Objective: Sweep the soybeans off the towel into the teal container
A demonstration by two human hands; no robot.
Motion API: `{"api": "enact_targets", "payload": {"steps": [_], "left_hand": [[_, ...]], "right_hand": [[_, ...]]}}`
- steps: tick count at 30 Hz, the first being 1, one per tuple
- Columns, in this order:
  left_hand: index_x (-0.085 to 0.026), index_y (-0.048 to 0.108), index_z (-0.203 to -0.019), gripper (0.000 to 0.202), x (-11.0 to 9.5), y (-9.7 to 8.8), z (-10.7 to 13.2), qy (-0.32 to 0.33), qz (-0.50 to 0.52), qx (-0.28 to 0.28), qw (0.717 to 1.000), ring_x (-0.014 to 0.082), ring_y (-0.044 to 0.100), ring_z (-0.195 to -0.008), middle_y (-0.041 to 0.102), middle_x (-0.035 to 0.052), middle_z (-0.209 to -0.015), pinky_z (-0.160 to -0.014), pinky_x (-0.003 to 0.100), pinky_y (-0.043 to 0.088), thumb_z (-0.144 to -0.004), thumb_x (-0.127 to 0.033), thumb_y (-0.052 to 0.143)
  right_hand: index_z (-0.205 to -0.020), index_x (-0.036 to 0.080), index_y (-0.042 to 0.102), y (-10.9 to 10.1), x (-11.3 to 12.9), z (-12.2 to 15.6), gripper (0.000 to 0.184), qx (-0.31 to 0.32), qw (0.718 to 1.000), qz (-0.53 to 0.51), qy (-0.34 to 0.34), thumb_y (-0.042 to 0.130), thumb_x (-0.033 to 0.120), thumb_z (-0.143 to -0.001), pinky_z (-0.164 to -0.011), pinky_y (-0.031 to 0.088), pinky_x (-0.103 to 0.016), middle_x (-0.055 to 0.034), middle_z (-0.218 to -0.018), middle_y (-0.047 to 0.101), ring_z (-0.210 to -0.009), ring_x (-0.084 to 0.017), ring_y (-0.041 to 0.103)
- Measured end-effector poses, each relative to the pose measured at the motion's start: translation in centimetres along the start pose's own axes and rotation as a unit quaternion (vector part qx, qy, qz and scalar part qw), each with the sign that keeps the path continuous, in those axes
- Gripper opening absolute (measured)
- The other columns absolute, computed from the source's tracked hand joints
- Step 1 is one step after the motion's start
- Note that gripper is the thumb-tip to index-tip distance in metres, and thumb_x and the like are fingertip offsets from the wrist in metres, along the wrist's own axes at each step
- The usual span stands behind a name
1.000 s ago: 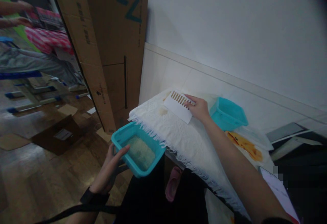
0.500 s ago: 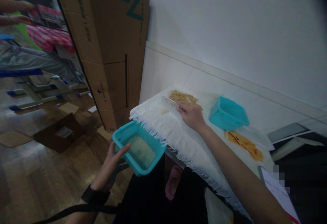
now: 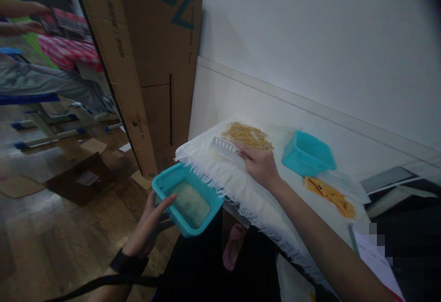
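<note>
My left hand grips the near-left rim of a turquoise plastic bin, with the thumb over its edge. Pale, rice-like grains cover part of its floor. The bin sits tilted just below the fringed edge of a white cloth on the table. Over that cloth, my right hand is closed on a white comb with wide teeth. The comb lies close to the cloth, beside a thin patch of pale grains. Just beyond it spreads a pile of yellow beans.
A second turquoise bin and a yellow cloth stand to the right on the table. Behind runs a white wall. A tall cardboard box rises at the left; further left, another person's hands hold something dark.
My right hand has drawn the comb slightly toward me, and its toothed side has turned more into view. More of the yellow beans show. My left hand and the bin have stayed put.
</note>
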State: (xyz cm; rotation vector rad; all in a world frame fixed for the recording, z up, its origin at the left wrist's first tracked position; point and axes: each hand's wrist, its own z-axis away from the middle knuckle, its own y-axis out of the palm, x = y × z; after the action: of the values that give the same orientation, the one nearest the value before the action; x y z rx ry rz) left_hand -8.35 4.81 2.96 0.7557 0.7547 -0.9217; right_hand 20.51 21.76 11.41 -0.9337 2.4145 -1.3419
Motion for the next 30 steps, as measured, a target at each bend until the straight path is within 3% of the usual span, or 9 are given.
{"api": "enact_targets", "payload": {"steps": [6, 11, 23, 26, 30], "left_hand": [[-0.040, 0.044, -0.156, 0.086, 0.0, 0.1, 0.0, 0.002, 0.002, 0.005, 1.000, 0.0263, 0.082, -0.099, 0.069, 0.0102, -0.148, -0.082, 0.039, 0.068, -0.083, -0.054, 0.088], [-0.041, 0.044, -0.156, 0.087, -0.3, 0.1, 0.1, 0.000, 0.004, 0.001, 1.000, 0.0253, 0.082, -0.096, 0.067, 0.0109, -0.151, -0.080, 0.039, 0.068, -0.083, -0.053, 0.088], [-0.038, 0.042, -0.156, 0.086, -0.6, -0.1, 0.4, -0.001, 0.005, -0.004, 1.000, 0.0246, 0.083, -0.095, 0.063, 0.0126, -0.156, -0.079, 0.038, 0.069, -0.085, -0.052, 0.087], [-0.039, 0.041, -0.157, 0.086, -0.6, 0.0, 0.5, 0.000, 0.004, 0.002, 1.000, 0.0260, 0.082, -0.099, 0.064, 0.0123, -0.155, -0.082, 0.040, 0.069, -0.085, -0.052, 0.087], [-0.039, 0.045, -0.154, 0.085, -0.5, 0.1, 0.5, 0.007, 0.002, -0.001, 1.000, 0.0281, 0.082, -0.100, 0.068, 0.0114, -0.148, -0.082, 0.042, 0.068, -0.082, -0.053, 0.088]], "right_hand": [[-0.137, 0.033, 0.077, 1.7, -0.4, -2.8, 0.043, -0.003, 0.999, 0.000, 0.042, 0.061, 0.015, -0.102, -0.090, 0.063, -0.034, -0.0024, -0.123, 0.083, -0.101, -0.024, 0.083], [-0.132, 0.033, 0.080, 3.0, 0.1, -2.3, 0.040, 0.042, 0.999, -0.021, 0.026, 0.064, 0.015, -0.100, -0.093, 0.063, -0.034, -0.0013, -0.123, 0.083, -0.105, -0.023, 0.082], [-0.117, 0.033, 0.085, 0.8, 1.0, 2.7, 0.039, 0.049, 0.989, -0.143, -0.010, 0.064, 0.014, -0.092, -0.097, 0.065, -0.035, 0.0028, -0.119, 0.084, -0.107, -0.022, 0.083], [-0.119, 0.031, 0.085, 0.3, 0.8, 2.5, 0.034, 0.017, 0.988, -0.155, -0.010, 0.063, 0.018, -0.096, -0.093, 0.066, -0.034, 0.0001, -0.118, 0.084, -0.104, -0.023, 0.084], [-0.118, 0.031, 0.085, 0.6, 0.6, 0.2, 0.032, -0.011, 0.989, -0.145, 0.024, 0.065, 0.018, -0.097, -0.093, 0.065, -0.035, -0.0001, -0.119, 0.084, -0.104, -0.023, 0.083]]}}
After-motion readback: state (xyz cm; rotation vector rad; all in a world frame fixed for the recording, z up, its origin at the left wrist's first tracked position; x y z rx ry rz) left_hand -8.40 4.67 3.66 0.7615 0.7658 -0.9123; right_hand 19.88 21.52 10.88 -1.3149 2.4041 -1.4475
